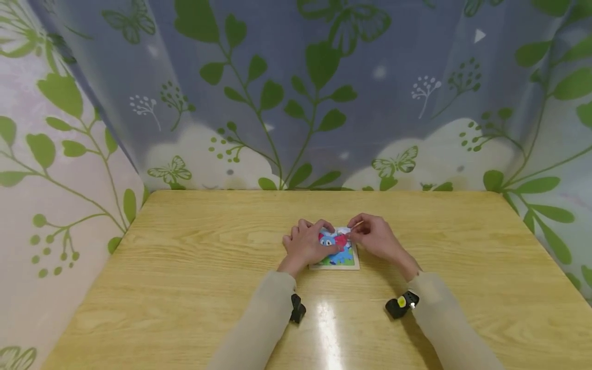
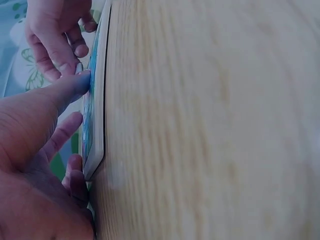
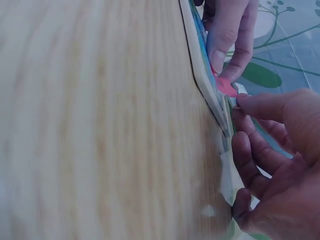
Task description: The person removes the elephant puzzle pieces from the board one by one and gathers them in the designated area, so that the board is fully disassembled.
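A small square jigsaw puzzle (image 1: pixel 343 258) in a pale wooden frame lies on the table, showing a blue cartoon figure with eyes and red parts on green. My left hand (image 1: pixel 307 245) spreads over its left side. The straight left thumb (image 2: pixel 76 86) presses on the picture, while other fingers rest at the frame's edge. From the right, my right hand (image 1: pixel 375 237) pinches a small puzzle piece (image 3: pixel 227 87) with pink-red on it, between thumb and fingertips at the puzzle's upper right. Fingers partly cover the top of the picture.
The wooden table (image 1: pixel 208 241) extends around the puzzle. A curtain (image 1: pixel 296 103) with leaves and butterflies hangs along the table's back edge and both sides. Each wrist wears a black camera, one at the left sleeve (image 1: pixel 265 303) and one at the right sleeve (image 1: pixel 446 313).
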`<control>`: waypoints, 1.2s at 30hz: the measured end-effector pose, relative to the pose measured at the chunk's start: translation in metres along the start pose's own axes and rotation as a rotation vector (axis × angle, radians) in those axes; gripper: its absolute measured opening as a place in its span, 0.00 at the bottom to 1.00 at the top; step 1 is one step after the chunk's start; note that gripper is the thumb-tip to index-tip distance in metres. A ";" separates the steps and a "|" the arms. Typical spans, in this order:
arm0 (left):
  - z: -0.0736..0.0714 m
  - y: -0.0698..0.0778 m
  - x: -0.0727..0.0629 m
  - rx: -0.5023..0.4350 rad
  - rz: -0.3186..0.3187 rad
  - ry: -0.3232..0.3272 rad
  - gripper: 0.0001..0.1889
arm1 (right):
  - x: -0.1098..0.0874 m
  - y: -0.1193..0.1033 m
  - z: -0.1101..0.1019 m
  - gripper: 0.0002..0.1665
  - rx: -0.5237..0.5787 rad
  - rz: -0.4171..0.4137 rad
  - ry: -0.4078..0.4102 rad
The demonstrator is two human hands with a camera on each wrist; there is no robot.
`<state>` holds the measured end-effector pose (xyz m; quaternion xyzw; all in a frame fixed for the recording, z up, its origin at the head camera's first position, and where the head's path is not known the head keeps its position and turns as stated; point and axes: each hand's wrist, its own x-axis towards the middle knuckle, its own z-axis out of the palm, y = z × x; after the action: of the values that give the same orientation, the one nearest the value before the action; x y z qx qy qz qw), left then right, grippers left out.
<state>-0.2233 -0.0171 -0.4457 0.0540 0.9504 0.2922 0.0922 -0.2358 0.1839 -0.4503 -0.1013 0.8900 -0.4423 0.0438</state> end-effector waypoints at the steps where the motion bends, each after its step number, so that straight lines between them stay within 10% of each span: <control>1: 0.000 0.000 0.000 0.004 -0.003 -0.002 0.22 | 0.000 0.000 0.000 0.09 0.005 -0.005 0.004; 36: 0.000 0.001 -0.002 0.002 -0.003 -0.003 0.22 | -0.016 0.036 -0.063 0.13 -0.039 0.012 0.079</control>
<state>-0.2211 -0.0170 -0.4446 0.0532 0.9506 0.2911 0.0942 -0.2358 0.2576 -0.4411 -0.0793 0.9001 -0.4282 0.0092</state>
